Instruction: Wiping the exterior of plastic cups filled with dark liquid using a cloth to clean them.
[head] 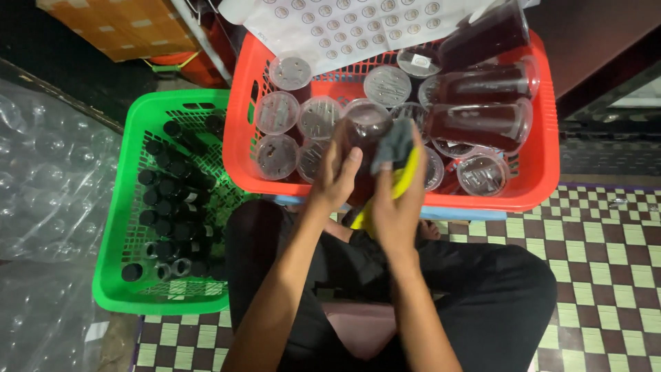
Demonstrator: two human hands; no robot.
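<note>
My left hand (335, 176) grips a clear plastic cup of dark red liquid (366, 127), held over the near edge of the red basket (241, 124). My right hand (398, 207) presses a grey and yellow cloth (397, 155) against the cup's side. The cup has a sealed clear lid. Several more sealed cups of the same dark liquid (482, 124) stand or lie inside the red basket, just beyond my hands.
A green basket (113, 227) with several small dark-capped bottles stands at the left. A white sheet of round stickers (344, 24) lies over the red basket's far edge. Clear plastic wrap (48, 172) is at far left. My crossed legs rest on checkered flooring (606, 275).
</note>
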